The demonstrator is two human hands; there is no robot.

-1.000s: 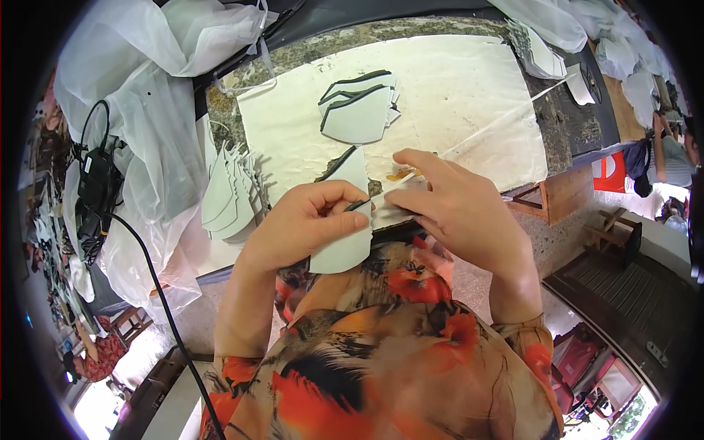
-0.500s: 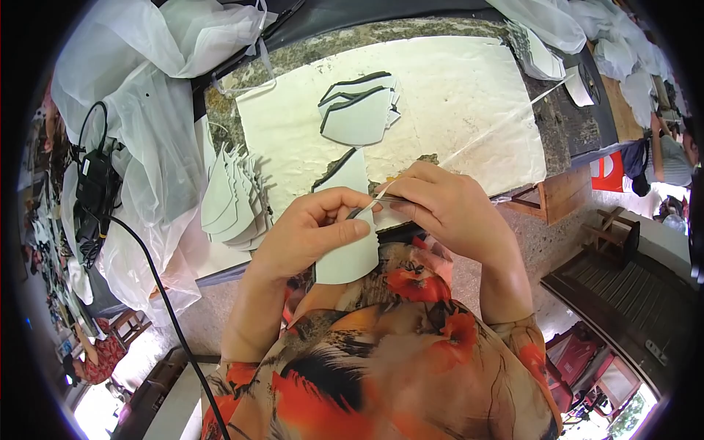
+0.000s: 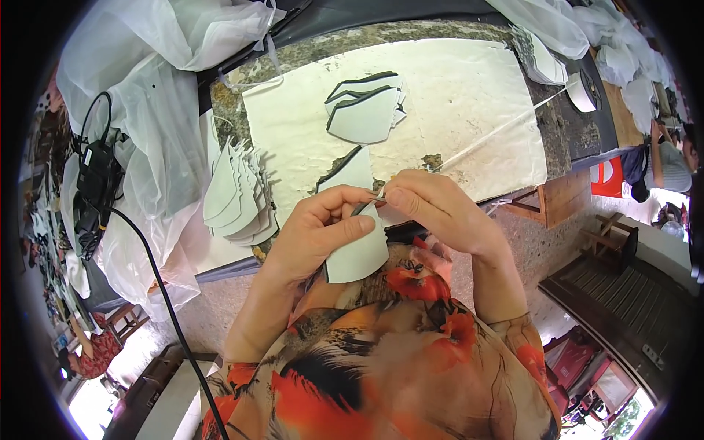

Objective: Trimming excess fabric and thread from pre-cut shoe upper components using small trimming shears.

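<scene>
Between finger and thumb, my left hand (image 3: 326,231) grips a white cut piece (image 3: 357,253) with a dark edge, above my lap. My right hand (image 3: 444,209) is closed in a pinch at the upper corner of that piece, its fingertips touching or nearly touching my left ones. A narrow white tape (image 3: 499,132) runs from a roll (image 3: 584,92) at the far right down to my right hand, where its end is hidden by the fingers. Just beyond my hands lies another white piece (image 3: 350,172) with a black edge.
A pale sheet (image 3: 469,81) covers the worktable. On it rests a small stack of black-edged pieces (image 3: 363,117). Fanned white pieces (image 3: 238,194) lie at the left, beside plastic bags (image 3: 158,132) and a black power adapter (image 3: 97,176) with its cable. More pieces (image 3: 543,59) sit far right.
My right thumb and fingers have closed in on the corner of the piece. The short strip seen between my hands is now hidden. The held piece shifted slightly right.
</scene>
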